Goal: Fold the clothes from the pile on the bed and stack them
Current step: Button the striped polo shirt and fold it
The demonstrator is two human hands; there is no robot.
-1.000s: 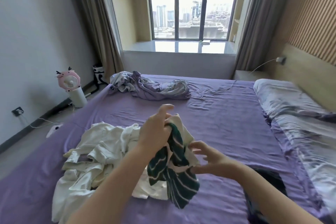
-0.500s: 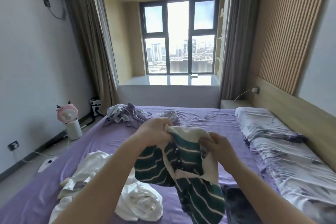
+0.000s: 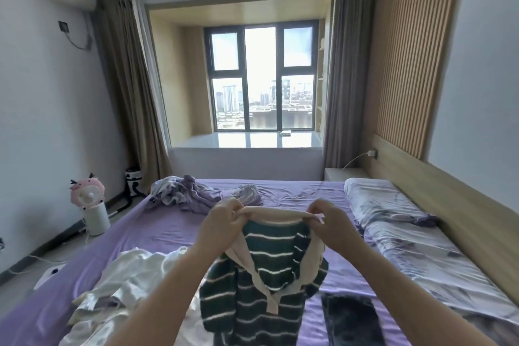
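A dark green sweater (image 3: 261, 284) with thin white stripes and a cream collar hangs in the air over the purple bed (image 3: 168, 230). My left hand (image 3: 222, 222) pinches the collar at its left end. My right hand (image 3: 328, 222) pinches it at the right end, so the collar is stretched between them. The body of the sweater hangs down in front of me. A pile of white clothes (image 3: 123, 289) lies on the bed below my left arm. A dark folded garment (image 3: 351, 317) lies flat at the lower right.
A crumpled lilac and grey bedsheet heap (image 3: 196, 194) sits at the far end of the bed. Pillows and a patterned quilt (image 3: 407, 233) run along the right side by the wooden headboard. A pink fan (image 3: 90, 199) stands on the floor at left.
I have lifted the striped sweater higher and spread it. Both hands moved apart along the collar, and the view tilted up toward the window.
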